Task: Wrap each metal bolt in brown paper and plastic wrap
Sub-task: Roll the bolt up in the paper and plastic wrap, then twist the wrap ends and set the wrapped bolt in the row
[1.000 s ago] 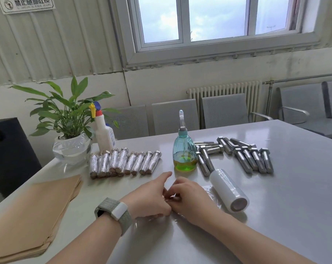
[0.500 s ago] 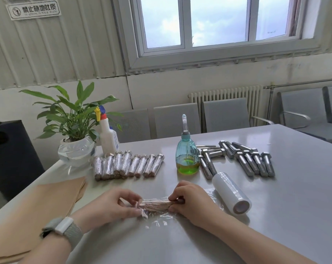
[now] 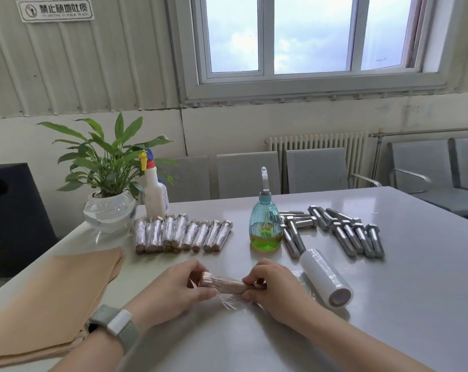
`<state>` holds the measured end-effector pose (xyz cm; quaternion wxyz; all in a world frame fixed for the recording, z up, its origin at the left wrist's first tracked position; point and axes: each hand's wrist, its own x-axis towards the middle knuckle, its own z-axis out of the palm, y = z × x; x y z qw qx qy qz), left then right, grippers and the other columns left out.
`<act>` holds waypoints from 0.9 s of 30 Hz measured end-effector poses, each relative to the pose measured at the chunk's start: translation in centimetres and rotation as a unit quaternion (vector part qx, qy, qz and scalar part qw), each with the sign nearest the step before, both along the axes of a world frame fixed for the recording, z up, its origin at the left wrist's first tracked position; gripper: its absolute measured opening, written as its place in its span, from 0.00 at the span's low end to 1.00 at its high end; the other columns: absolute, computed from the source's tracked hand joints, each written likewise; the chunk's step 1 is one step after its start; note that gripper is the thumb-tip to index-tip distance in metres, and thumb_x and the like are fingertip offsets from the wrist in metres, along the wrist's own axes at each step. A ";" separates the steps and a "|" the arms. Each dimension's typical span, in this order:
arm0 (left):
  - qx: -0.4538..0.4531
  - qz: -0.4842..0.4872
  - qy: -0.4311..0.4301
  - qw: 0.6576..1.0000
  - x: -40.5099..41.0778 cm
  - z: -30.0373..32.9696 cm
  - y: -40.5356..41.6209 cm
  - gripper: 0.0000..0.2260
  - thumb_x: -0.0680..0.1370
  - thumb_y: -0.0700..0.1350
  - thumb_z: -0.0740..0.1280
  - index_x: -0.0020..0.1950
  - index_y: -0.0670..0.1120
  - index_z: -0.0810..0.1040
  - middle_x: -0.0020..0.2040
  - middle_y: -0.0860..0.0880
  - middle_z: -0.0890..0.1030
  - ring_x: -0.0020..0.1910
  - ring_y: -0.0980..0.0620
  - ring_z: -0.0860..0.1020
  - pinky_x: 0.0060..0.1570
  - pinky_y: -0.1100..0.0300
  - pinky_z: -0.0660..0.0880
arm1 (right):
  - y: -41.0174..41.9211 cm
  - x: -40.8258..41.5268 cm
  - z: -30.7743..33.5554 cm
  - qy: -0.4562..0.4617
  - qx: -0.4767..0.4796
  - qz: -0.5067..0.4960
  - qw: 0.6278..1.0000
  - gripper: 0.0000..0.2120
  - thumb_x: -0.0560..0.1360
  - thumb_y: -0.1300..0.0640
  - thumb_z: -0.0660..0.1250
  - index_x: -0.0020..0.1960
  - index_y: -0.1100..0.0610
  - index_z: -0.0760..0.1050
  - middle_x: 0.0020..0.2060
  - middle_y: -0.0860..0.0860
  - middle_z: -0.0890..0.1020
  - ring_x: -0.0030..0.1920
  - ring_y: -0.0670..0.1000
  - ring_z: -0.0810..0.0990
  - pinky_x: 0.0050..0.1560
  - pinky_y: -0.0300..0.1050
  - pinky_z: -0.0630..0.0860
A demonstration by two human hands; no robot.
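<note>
A bolt rolled in brown paper (image 3: 222, 283) lies crosswise between my hands, with clear plastic film around it and trailing onto the table below. My left hand (image 3: 179, 288) pinches its left end; my right hand (image 3: 273, 285) grips its right end. The plastic wrap roll (image 3: 325, 277) lies just right of my right hand. A stack of brown paper sheets (image 3: 53, 296) sits at the left. Several wrapped bolts (image 3: 181, 234) form a row behind my hands. Several bare metal bolts (image 3: 343, 232) lie at the back right.
A teal bottle with green liquid (image 3: 265, 226) stands between the wrapped and bare bolts. A white spray bottle (image 3: 155, 191) and a potted plant in a glass bowl (image 3: 109, 208) stand at the back left. Grey chairs (image 3: 316, 170) line the table's far edge.
My hands, first together over the film, spread apart to the ends of the paper-wrapped bolt. The left hand then came back in to the bolt's left end. The view shifted slightly.
</note>
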<state>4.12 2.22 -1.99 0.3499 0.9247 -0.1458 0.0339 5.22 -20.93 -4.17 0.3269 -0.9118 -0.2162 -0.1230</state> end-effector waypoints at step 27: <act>-0.374 0.028 -0.050 0.926 3.9 -1.9 -14.7 0.22 0.74 0.36 0.68 0.24 0.50 0.67 0.23 0.57 0.65 0.25 0.59 0.63 0.27 0.67 0.64 | -2.3 -2.1 1.6 0.003 -0.197 -0.072 0.978 0.08 0.76 0.57 0.63 0.51 0.55 0.79 0.53 0.50 0.76 0.53 0.52 0.76 0.48 0.46 0.73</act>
